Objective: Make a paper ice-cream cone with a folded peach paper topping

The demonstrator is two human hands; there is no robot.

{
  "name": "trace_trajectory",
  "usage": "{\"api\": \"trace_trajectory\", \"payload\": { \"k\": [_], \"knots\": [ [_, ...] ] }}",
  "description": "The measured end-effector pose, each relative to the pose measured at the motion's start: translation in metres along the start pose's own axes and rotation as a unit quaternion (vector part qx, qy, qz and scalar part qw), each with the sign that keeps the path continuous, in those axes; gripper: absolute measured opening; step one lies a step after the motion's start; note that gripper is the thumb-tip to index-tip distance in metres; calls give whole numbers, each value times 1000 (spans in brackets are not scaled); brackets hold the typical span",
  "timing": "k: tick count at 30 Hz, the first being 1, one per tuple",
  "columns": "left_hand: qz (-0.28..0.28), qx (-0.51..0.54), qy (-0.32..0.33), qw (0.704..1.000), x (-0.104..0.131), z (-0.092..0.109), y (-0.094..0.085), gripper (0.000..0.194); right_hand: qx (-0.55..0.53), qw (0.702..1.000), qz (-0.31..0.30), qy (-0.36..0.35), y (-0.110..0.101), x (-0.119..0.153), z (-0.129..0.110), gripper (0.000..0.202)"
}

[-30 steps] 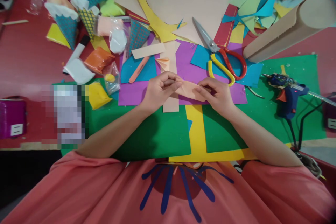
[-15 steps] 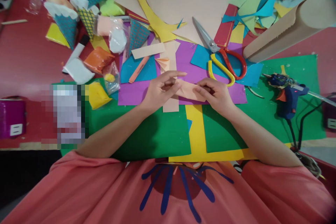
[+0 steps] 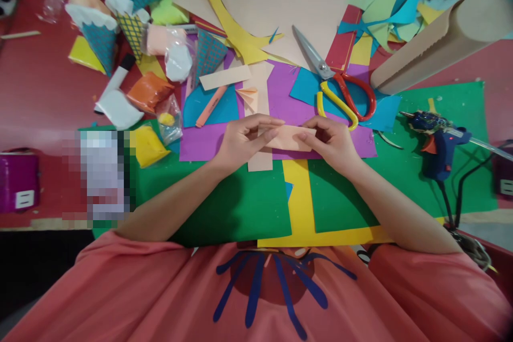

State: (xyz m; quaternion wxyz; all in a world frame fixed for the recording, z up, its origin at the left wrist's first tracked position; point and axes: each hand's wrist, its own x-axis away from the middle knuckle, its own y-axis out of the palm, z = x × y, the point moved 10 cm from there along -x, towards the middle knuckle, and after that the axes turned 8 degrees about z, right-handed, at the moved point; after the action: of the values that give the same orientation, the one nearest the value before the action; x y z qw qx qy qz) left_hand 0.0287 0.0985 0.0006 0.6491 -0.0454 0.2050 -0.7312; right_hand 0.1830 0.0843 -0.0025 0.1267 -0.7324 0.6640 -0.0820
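Observation:
Both hands hold a small peach paper strip [image 3: 289, 139] above the purple sheet. My left hand [image 3: 246, 141] pinches its left end between thumb and fingers. At the right end, the thumb and fingers of my right hand [image 3: 331, 141] grip the same strip. Beneath them lies a longer peach strip [image 3: 260, 162] running away from me. A small pleated peach paper piece [image 3: 248, 98] sits just beyond my left hand, beside an orange marker [image 3: 211, 106] and another pale strip [image 3: 225, 77]. Scissors [image 3: 325, 70] with red and yellow handles lie beyond my right hand.
A blue hot glue gun [image 3: 438, 152] with its cord lies right, near a tall beige paper roll [image 3: 425, 48]. Paper cones [image 3: 96, 37] and clay packets [image 3: 150, 91] crowd the left. Green sheets [image 3: 224, 203] cover the front; a large peach sheet [image 3: 292, 0] lies at the back.
The held strip has turned from slanting down at the right to nearly level, with its face more toward me. My left hand has dropped slightly; both hands keep their hold.

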Motion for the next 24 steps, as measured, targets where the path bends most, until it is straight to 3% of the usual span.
{"api": "trace_trajectory", "payload": {
  "k": [7,24],
  "knots": [
    [36,7,16,999,-2,4,-7,19,-39,999,14,21,-3,-1,3,34],
    [27,-12,-13,999,-2,0,-6,21,-46,999,8,18,-2,-2,3,30]
  ]
}}
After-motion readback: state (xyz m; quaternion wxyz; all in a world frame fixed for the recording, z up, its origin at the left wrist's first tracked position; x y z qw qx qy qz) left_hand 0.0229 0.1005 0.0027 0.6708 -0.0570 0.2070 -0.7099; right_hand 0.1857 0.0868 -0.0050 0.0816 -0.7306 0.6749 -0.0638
